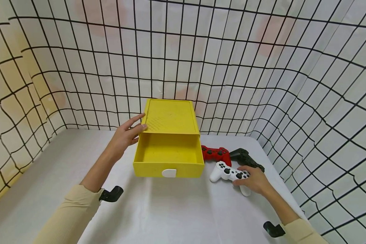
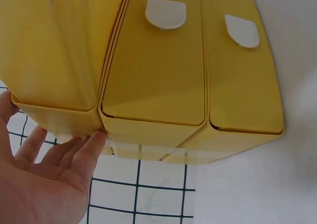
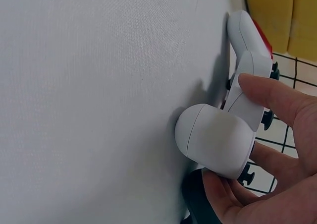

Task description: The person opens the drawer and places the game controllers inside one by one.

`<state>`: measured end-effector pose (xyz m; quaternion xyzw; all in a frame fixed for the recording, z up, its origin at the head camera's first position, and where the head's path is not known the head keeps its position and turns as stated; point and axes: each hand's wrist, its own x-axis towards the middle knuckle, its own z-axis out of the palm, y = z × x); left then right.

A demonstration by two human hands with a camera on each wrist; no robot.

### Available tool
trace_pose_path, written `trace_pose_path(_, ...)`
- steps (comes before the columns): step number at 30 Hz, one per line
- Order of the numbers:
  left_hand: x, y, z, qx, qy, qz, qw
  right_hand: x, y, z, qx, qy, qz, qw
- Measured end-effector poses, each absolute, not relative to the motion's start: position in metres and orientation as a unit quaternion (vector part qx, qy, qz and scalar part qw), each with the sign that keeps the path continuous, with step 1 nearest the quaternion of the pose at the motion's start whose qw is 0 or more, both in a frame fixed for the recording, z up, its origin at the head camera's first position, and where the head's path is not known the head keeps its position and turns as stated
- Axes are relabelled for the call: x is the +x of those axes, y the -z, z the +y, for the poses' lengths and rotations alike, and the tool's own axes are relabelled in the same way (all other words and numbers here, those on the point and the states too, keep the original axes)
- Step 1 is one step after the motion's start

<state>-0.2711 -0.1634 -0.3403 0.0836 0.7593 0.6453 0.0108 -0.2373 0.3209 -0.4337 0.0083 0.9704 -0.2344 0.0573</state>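
Note:
A yellow drawer cabinet (image 1: 172, 115) stands upright, its top drawer (image 1: 150, 170) pulled out and bare inside. Two closed drawers (image 2: 153, 70) with white tabs show below it in the left wrist view. The left hand (image 1: 124, 137) rests its fingertips on the cabinet's left side and top edge, fingers extended. Over on the right, the right hand (image 1: 256, 181) holds a white game controller (image 1: 216, 173) by its right end, thumb on the near side and fingers on the far side. The controller's rounded grip (image 3: 213, 140) is close to the table surface.
Behind the white controller lie a red game controller (image 1: 215, 154) and a black game controller (image 1: 244, 156), side by side right of the cabinet. A black wire grid (image 1: 183, 61) encloses the white table (image 1: 177, 210) at the back and sides.

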Motion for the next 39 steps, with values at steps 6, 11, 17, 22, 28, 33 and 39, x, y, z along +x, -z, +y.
trace_pose_path(6, -0.271, 0.340, -0.164, 0.087, -0.640, 0.763, 0.008, -0.236, 0.433, 0.318, 0.003, 0.240, 0.970, 0.042)
trace_pose_path(11, -0.272, 0.342, -0.166, 0.087, -0.641, 0.762, 0.003, -0.236, 0.432, 0.315, 0.003, 0.240, 0.970, 0.028)
trace_pose_path(17, -0.275, 0.344, -0.165, 0.086, -0.642, 0.761, 0.005, -0.234, 0.432, 0.312, 0.014, 0.242, 0.970, 0.019)
trace_pose_path(22, -0.275, 0.344, -0.164, 0.086, -0.644, 0.760, 0.006, -0.233, 0.431, 0.311, 0.022, 0.246, 0.969, 0.019)
trace_pose_path(28, -0.274, 0.343, -0.164, 0.086, -0.640, 0.764, 0.006, -0.234, 0.429, 0.310, 0.022, 0.251, 0.968, 0.006)
trace_pose_path(33, -0.273, 0.342, -0.164, 0.085, -0.639, 0.764, 0.008, -0.233, 0.421, 0.308, 0.013, 0.254, 0.967, -0.007)
trace_pose_path(39, -0.272, 0.342, -0.164, 0.084, -0.642, 0.762, 0.009, -0.233, 0.411, 0.305, 0.012, 0.265, 0.964, -0.017)
